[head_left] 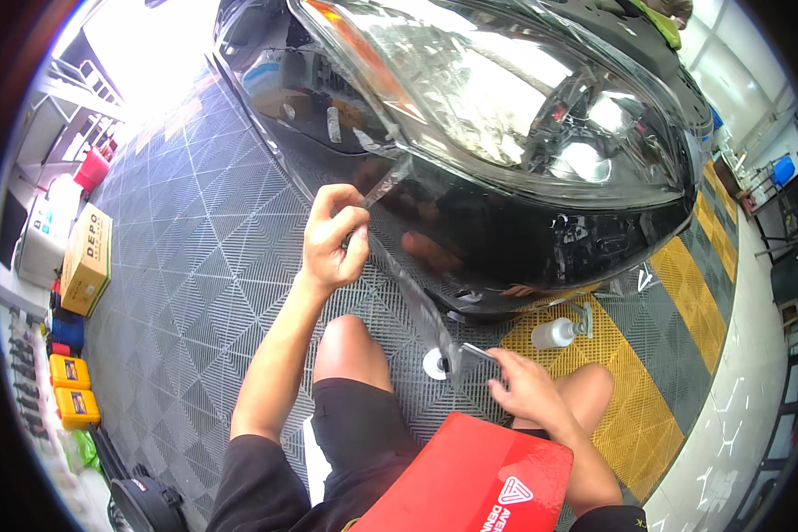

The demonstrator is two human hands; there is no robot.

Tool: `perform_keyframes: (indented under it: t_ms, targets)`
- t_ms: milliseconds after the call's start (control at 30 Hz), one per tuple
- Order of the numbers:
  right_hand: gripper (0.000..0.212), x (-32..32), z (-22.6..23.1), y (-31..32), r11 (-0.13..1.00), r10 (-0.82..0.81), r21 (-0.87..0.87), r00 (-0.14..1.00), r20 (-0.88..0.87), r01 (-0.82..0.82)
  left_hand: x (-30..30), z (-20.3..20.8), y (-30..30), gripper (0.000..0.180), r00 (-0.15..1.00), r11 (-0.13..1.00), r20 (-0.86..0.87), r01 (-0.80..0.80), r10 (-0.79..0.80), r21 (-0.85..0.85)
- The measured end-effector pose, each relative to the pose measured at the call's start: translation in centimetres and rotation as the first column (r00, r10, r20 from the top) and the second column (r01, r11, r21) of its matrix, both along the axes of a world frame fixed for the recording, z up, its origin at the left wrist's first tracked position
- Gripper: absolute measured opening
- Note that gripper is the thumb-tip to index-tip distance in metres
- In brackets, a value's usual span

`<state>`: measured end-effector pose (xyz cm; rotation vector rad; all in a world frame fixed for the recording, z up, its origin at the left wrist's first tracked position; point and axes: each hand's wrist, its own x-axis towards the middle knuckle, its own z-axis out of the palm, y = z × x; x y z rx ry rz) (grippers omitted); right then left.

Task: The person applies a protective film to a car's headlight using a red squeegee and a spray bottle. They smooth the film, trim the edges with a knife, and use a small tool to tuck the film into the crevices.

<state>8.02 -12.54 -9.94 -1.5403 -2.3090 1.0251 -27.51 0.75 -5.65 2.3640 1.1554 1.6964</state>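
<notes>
My left hand point(335, 235) is closed in a pinch on a strip of clear film point(387, 183) beside the black car bumper point(496, 235). The strip runs up to the bumper's edge below the headlight point(505, 97). Its loose length hangs from my fingers toward the floor, between my knees. Lower and to the right, my right hand point(530, 390) holds a slim silver tool point(478, 352) between thumb and fingers, near the strip's lower end. The tool's exact kind is too small to make out. A white round object point(434, 363) lies on the floor behind the strip's end.
A white spray bottle point(554, 333) is on the yellow and grey floor tiles point(634, 390) under the bumper. A red panel point(470, 474) covers my lap. At left are a cardboard box point(87, 260), yellow cases point(76, 406) and a black bag point(146, 504).
</notes>
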Motion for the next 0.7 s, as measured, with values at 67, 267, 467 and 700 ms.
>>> perform_keyframes:
  t_ms: [67,267,467,700]
  targets:
    - [0.039,0.3,0.3,-0.8,0.993,-0.113,0.019,0.991,-0.068,0.115,-1.0,-0.4,0.7,0.018,0.977,0.991,0.17,0.133,-0.13,-0.009]
    - [0.034,-2.4,2.8,-4.2,0.938,-0.345,-0.051,0.901,-0.263,0.344,-0.6,1.3,1.3,0.011,0.926,0.998,0.376,-0.015,0.038,-0.066]
    - [0.032,-5.8,2.3,-7.1,0.896,-0.438,-0.098,0.83,-0.346,0.433,5.0,3.9,0.9,0.034,0.928,0.982,0.345,-0.088,0.142,-0.167]
    - [0.034,-7.7,3.9,-7.8,0.845,-0.52,-0.108,0.758,-0.393,0.524,4.7,3.8,1.2,0.025,0.937,0.985,0.331,-0.059,0.111,-0.165]
